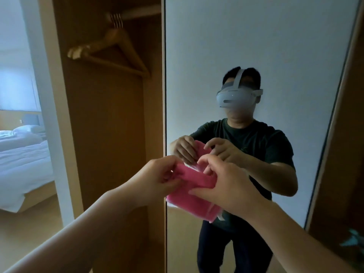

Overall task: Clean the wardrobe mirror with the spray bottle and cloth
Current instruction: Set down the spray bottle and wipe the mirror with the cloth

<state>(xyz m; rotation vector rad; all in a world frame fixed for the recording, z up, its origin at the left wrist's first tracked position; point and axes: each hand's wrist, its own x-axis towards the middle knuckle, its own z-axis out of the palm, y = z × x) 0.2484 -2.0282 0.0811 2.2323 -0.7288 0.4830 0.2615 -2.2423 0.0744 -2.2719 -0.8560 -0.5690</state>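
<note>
While I stand facing the wardrobe mirror [256, 46], item in hand: one folded pink cloth [189, 201], raised before the glass's left edge. Left hand [157, 174] pinches its upper end; right hand [226, 186] grips the right side. Wooden hangers [110, 48] hang alongside.

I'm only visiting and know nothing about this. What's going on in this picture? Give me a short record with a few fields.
Setting: open wardrobe beside its mirror; bed off to the left
Left hand: grips the pink cloth at its upper left edge
Right hand: grips the same cloth from the right
Cloth: folded, apparently in a clear wrapper, not yet on the glass
Inside wardrobe: wooden hangers on the rail
Spray bottle: not clearly visible
</note>
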